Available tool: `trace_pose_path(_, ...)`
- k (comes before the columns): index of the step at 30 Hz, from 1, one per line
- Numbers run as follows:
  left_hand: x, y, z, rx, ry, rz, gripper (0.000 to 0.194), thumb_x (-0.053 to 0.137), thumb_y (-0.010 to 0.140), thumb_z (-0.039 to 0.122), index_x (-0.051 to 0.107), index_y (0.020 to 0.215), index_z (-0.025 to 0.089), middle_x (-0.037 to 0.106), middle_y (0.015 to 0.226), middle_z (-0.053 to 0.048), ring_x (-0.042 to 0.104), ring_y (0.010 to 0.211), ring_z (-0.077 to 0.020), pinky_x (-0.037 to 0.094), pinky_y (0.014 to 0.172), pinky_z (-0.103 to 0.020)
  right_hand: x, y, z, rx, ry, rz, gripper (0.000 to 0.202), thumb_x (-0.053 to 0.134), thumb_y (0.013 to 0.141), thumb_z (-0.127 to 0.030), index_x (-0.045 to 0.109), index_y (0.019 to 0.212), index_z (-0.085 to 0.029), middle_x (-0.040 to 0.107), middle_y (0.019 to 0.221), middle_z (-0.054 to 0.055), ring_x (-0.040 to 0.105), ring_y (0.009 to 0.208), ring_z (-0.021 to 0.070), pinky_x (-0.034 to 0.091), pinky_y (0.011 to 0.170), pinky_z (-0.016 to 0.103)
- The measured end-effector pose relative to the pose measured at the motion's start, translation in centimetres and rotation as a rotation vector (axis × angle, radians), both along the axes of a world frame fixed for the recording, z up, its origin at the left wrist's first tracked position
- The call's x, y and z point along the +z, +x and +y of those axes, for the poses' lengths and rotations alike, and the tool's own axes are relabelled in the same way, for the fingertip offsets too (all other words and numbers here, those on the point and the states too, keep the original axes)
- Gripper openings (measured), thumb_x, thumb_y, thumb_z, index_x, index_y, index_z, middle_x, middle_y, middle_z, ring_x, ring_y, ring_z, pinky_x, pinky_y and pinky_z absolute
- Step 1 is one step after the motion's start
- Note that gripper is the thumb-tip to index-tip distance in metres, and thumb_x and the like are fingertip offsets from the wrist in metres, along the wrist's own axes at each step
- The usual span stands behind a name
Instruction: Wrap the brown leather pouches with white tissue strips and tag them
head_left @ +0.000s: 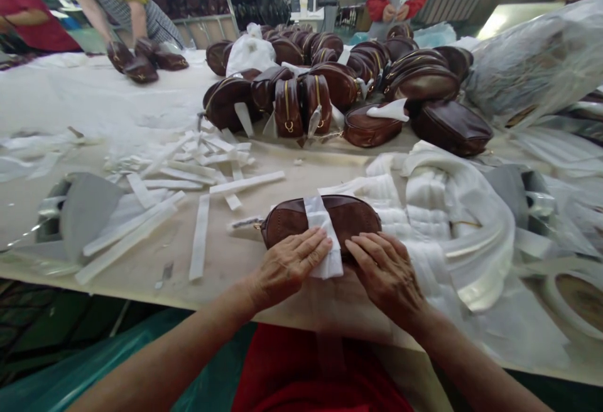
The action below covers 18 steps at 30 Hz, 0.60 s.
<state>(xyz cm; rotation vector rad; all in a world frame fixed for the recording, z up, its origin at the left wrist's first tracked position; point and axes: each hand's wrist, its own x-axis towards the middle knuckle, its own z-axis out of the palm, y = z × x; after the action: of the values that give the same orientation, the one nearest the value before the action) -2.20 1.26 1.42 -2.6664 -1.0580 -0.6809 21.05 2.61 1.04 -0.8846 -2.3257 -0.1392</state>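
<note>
A dark brown bag (358, 214) lies on the table right in front of me, its zipper pull at the left end. Across its middle runs a white wrapping strip (325, 242) whose lower end hangs toward me. My left hand (294, 261) rests flat with fingers stretched over the strip and the bag's near side. On the bag's right part lies my right hand (386, 267), fingers extended and pressing its near edge. Neither hand is wrapped round anything. The bag's underside is hidden.
Loose white foam strips (202, 236) are scattered on the left. White soft sheeting (424, 223) is heaped at the right, near a tape roll (579, 296). Grey tape dispensers (89, 217) stand at both sides. Many brown bags (330, 82) fill the back; co-workers stand beyond.
</note>
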Motion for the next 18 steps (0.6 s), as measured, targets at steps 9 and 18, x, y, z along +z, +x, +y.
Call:
trace_pose_path(9, -1.3, 0.1, -0.7, -0.008, 0.067, 0.159, 0.036, 0.039, 0.092, 0.008, 0.045, 0.127, 0.003, 0.049, 0.131, -0.019, 0.038, 0.130, -0.0282, 0.045, 0.100, -0.039, -2.5, -1.1, 2.5, 0.196, 0.190, -0.129, 0.024, 0.044, 0.087, -0.006, 0.062, 0.077, -0.017, 0.062, 0.079, 0.007, 0.056, 0.085, 0.0175, 0.046, 0.082, 0.035)
trace_pose_path(18, -1.7, 0.0, -0.8, 0.005, 0.077, 0.183, 0.036, 0.039, 0.092, 0.009, 0.045, 0.127, 0.004, 0.050, 0.131, -0.019, 0.039, 0.129, -0.0292, 0.045, 0.101, -0.039, -2.7, 0.3, 1.6, 0.245, 0.038, -0.144, 0.030, 0.047, 0.083, -0.008, 0.058, 0.111, -0.007, 0.062, 0.105, 0.015, 0.052, 0.106, 0.0248, 0.042, 0.092, 0.042)
